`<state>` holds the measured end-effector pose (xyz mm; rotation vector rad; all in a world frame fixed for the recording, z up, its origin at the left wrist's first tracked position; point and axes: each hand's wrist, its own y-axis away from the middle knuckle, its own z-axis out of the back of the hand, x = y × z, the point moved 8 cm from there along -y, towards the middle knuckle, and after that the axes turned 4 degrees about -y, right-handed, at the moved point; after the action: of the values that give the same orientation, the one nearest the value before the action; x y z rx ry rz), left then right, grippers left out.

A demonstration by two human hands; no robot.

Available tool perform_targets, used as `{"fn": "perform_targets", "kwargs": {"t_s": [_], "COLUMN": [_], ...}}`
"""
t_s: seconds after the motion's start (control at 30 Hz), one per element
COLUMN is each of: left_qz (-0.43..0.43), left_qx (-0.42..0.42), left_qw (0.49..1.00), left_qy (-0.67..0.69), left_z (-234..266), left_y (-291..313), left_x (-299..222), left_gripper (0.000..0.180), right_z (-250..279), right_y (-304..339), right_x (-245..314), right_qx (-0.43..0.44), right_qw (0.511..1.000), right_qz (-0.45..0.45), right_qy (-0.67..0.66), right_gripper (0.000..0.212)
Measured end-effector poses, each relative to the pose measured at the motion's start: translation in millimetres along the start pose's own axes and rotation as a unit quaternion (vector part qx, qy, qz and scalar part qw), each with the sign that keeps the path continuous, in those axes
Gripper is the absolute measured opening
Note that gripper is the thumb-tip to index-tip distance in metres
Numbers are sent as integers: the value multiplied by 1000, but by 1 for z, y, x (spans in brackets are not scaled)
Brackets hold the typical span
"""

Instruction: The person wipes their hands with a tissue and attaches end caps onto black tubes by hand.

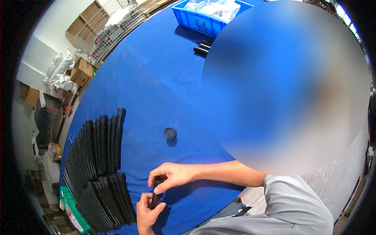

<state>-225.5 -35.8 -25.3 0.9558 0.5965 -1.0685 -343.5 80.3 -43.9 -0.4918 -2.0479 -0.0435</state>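
Observation:
My left hand is closed around the lower part of a short black tube near the table's front edge. Thumb and fingers of my right hand pinch the same tube at its upper end. The fingers cover much of it, so its full shape is hidden. Beyond my hands, a round black ribbed part stands apart on the blue tablecloth. Left of them lie two rows of long black tubes, a far row and a near row, packed side by side.
A blue crate holding clear plastic bags stands at the far edge, with several black tubes near it. At the lower left is a green crate. Cardboard boxes lie past the table. A large blurred patch hides the right side.

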Motion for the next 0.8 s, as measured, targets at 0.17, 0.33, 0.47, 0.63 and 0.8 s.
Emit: {"fn": "perform_targets", "kwargs": {"t_s": [0.17, 0.33, 0.47, 0.63, 0.8], "left_qz": [-215, -270, -61, -174, -176], "left_qx": [-166, -352, 41, 34, -82], "left_qw": [868, 854, 911, 831, 840], "left_qy": [-416, -272, 405, 527, 507], "left_z": [3, 4, -61, -61, -57], "left_y": [15, 45, -49, -86, -85], "left_x": [-57, -75, -28, -25, -4], "left_gripper": [39, 20, 75, 71, 42], "right_z": [1, 24, 44, 38, 46], "right_y": [7, 2, 16, 6, 15], "right_x": [-11, -9, 7, 0, 35], "right_qx": [8, -112, -166, -117, -167], "right_qw": [990, 979, 974, 989, 923], "right_qz": [-115, -75, -42, -78, 33], "right_qy": [75, -152, -145, -37, 345], "right_gripper": [32, 26, 24, 29, 42]}}
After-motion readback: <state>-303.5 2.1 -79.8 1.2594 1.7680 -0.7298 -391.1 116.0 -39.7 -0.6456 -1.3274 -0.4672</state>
